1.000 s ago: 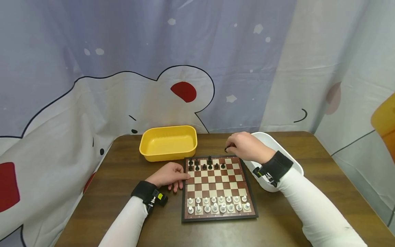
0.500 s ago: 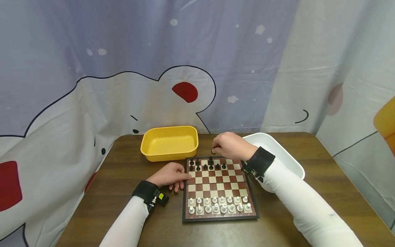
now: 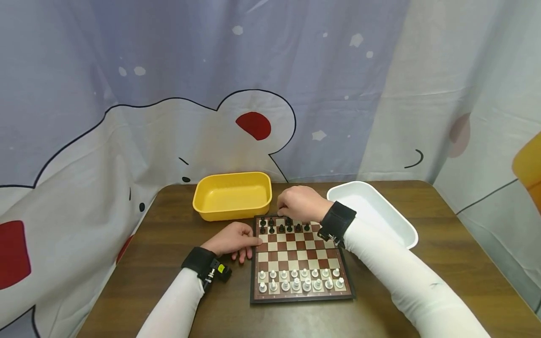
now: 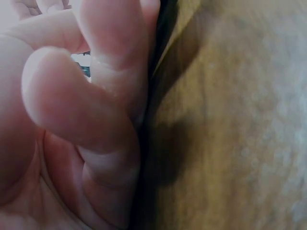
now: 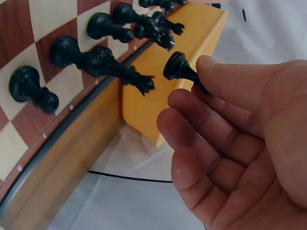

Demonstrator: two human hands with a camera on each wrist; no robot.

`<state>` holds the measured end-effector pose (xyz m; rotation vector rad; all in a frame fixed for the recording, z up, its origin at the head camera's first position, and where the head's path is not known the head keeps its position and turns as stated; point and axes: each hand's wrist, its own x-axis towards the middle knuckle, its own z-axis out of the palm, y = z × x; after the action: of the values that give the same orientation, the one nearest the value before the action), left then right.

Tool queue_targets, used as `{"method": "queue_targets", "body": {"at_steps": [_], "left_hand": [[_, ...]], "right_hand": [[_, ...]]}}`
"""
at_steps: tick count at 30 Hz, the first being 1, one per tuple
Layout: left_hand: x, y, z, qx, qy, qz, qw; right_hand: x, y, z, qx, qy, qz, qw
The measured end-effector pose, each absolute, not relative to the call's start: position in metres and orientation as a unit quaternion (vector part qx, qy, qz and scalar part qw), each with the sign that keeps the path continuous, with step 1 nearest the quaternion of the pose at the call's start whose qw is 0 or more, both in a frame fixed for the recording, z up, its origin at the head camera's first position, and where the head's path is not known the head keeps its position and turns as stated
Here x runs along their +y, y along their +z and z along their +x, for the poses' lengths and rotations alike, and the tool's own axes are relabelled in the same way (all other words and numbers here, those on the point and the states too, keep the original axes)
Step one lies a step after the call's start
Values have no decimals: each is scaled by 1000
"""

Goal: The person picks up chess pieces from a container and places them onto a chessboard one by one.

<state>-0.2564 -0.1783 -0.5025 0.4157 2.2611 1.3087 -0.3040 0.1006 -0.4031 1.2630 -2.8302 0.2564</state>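
In the right wrist view, my right hand point(image 3: 303, 203) pinches a black chess piece point(image 5: 178, 67) between thumb and fingers. Its round base points towards the board, and its top is hidden in the fingers. The hand is over the far edge of the chessboard point(image 3: 291, 243), close to a tall black piece point(image 5: 122, 72) with a crown-like top. Several black chess pieces point(image 3: 272, 229) stand in the two far rows. My left hand point(image 3: 231, 239) rests at the board's left edge, one digit touching the rim and the other fingers loosely bent beside it.
White chess pieces point(image 3: 296, 283) fill the two near rows. Behind the board's left corner stands a yellow tray point(image 3: 230, 213). A white tray point(image 3: 403, 234) lies to the right, partly behind the right forearm. A printed curtain point(image 3: 190, 141) hangs behind the brown table point(image 3: 169, 211).
My right hand has moved left from beside the white tray to the board's far edge, carrying the black chess piece. It is now lower. The left hand stays at the board's edge.
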Motion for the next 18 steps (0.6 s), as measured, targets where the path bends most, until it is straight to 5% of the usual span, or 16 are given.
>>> {"method": "queue_targets", "body": {"at_steps": [18], "left_hand": [[-177, -503, -256, 828, 481, 147, 247]], "right_hand": [[94, -428, -310, -912, 42, 407, 7]]}}
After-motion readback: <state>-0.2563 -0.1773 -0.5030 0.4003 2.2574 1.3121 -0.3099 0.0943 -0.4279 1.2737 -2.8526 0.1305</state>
